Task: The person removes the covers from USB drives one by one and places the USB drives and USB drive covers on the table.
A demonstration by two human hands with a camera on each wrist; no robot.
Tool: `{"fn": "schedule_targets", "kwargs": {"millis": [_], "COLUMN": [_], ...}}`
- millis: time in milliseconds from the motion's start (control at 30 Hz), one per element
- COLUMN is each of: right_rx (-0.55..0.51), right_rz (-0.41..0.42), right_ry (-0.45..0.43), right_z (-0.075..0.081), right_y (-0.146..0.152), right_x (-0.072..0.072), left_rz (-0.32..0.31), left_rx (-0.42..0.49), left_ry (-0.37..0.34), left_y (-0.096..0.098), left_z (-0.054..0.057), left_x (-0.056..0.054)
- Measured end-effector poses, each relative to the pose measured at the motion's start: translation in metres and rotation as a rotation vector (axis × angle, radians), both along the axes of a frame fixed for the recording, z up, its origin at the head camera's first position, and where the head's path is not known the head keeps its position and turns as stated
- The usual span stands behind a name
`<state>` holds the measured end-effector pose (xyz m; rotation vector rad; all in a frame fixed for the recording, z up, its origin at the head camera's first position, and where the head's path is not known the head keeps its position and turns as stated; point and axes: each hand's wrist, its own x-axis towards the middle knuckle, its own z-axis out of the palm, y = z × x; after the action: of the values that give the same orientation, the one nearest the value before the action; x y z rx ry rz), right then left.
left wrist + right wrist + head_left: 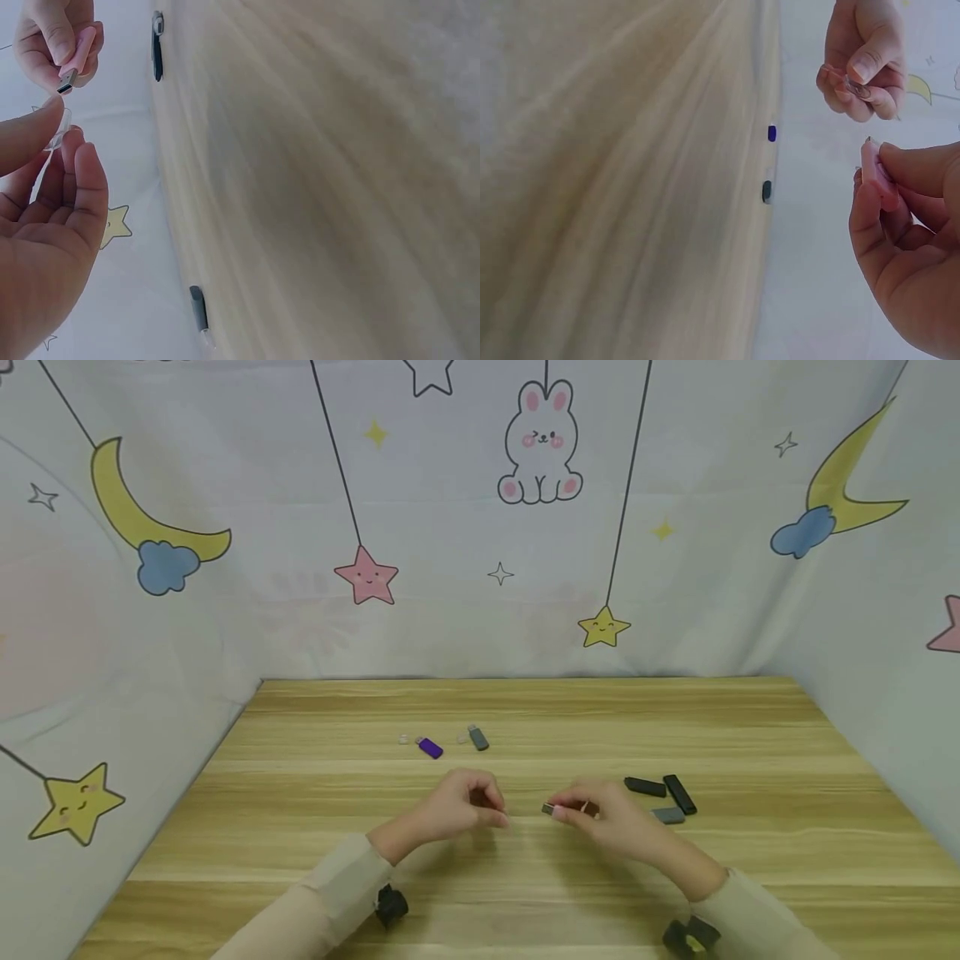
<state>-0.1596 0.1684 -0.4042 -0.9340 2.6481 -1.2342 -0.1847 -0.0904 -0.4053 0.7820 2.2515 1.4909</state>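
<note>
My right hand [603, 814] pinches a pink USB stick [877, 176] between thumb and fingers, its bare metal plug [67, 80] pointing toward the left hand. Between the thumb and fingertips of my left hand [465, 806] is a small clear plastic cap [60, 129]. The two hands face each other above the table with a gap between cap and plug. Fingers cover most of the pink stick in the head view.
Beyond the left hand lie a purple USB stick [431, 747] and a grey one [478, 738], each with a clear cap beside its plug. Right of the right hand rest two black sticks, one lengthwise [679, 794], one crosswise [645, 787], and a grey stick [668, 816]. A patterned cloth [450, 635] hangs behind the table.
</note>
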Motion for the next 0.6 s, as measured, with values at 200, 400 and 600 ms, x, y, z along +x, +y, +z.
{"fn": "schedule_targets", "kwargs": {"millis": [200, 400, 600], "right_rx": [-0.004, 0.029, 0.021], "right_rz": [-0.019, -0.042, -0.044], "right_ry": [0.039, 0.028, 0.022], "right_z": [0.008, 0.017, 0.024], "right_y": [-0.005, -0.01, -0.017], "right_x": [-0.012, -0.027, -0.045], "left_rz": [0.035, 0.102, 0.181], "left_rx": [0.024, 0.011, 0.005], "left_ry": [0.036, 0.042, 0.031], "left_y": [-0.004, -0.007, -0.006], "left_z": [0.008, 0.013, 0.016], "left_x": [-0.007, -0.019, -0.035]}}
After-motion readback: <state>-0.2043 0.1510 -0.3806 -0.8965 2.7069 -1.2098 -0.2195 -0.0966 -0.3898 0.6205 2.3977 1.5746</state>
